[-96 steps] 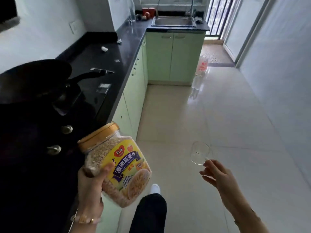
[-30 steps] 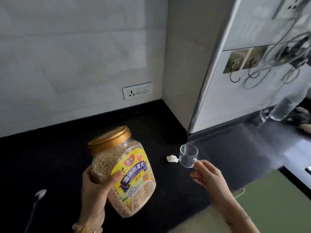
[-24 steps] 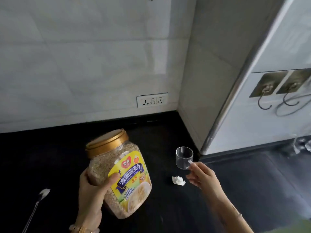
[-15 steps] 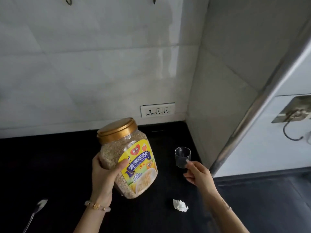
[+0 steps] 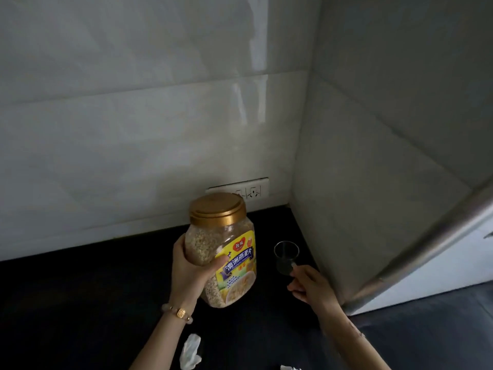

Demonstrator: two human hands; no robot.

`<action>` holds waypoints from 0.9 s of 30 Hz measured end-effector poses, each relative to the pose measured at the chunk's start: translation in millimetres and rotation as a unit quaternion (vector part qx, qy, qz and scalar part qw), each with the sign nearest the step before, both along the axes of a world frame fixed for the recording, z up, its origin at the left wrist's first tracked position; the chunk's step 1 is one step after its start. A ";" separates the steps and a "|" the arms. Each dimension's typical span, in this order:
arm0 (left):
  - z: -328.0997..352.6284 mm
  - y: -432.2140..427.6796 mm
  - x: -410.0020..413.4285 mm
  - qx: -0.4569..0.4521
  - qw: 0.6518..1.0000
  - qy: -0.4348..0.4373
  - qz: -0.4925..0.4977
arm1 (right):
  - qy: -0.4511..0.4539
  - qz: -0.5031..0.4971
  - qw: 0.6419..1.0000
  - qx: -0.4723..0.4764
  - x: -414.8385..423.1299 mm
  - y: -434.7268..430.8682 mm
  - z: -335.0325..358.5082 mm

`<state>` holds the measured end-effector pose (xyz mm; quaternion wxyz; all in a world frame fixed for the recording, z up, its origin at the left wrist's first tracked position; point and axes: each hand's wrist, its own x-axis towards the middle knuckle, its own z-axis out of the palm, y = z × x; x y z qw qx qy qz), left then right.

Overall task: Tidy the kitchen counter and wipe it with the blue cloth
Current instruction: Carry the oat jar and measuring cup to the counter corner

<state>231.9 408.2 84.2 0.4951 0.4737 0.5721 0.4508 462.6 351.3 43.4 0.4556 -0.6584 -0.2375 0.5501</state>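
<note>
You had both hands full at the back corner of the dark bench (image 5: 80, 303). Your left hand (image 5: 186, 273) was wrapped around the side of the oat jar (image 5: 226, 252), thumb across the label, with the gold lid (image 5: 217, 208) uppermost and the jar's long axis close to upright, leaning only a little. Whether its base already touched the bench could not be told. Your right hand (image 5: 310, 288) pinched the small clear cup (image 5: 286, 257) by its edge, open mouth up, just right of the jar and close to the side wall (image 5: 373, 182).

The relation that mattered lay ahead of both hands: the free corner below the wall socket (image 5: 250, 190), directly behind the jar, with the cup nearer the corner itself. Judging by that, the jar looked ready to be set down against the back wall, the cup beside it.

Two crumpled white tissues (image 5: 190, 351) lay on the bench nearer you, between your forearms. The blue cloth was nowhere in view.
</note>
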 end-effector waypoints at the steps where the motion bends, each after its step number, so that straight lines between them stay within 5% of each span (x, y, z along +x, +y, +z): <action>1: -3.4 1.3 -0.6 0.006 1.000 0.006 -0.011 | -0.004 -0.001 1.000 -0.003 0.3 1.3 -2.7; 22: -24.6 33.3 -32.4 -0.009 0.983 0.074 -0.166 | -0.016 0.003 0.999 -0.030 -11.9 37.4 -20.6; 27: -21.7 50.7 -23.7 0.008 0.985 0.122 -0.125 | -0.017 -0.016 0.999 -0.042 -10.3 57.3 -27.0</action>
